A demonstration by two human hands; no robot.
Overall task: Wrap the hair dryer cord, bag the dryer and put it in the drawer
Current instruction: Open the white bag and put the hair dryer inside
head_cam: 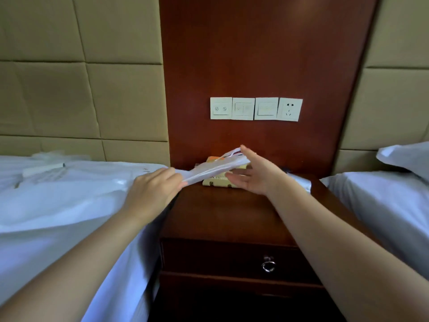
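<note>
Forearms in from lower corners. Tabletop mid-frame, drawer beneath, closed. Left hand gripping one bag end, right hand spread flat at the other, stretching it, likely to open it. Dryer not made out.

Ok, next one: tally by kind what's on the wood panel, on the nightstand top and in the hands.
White wall plates: 4, the rightmost a socket
Yellowish box on the nightstand: 1
Plastic bag, in the grip of the left hand: 1
Total: 6
</note>
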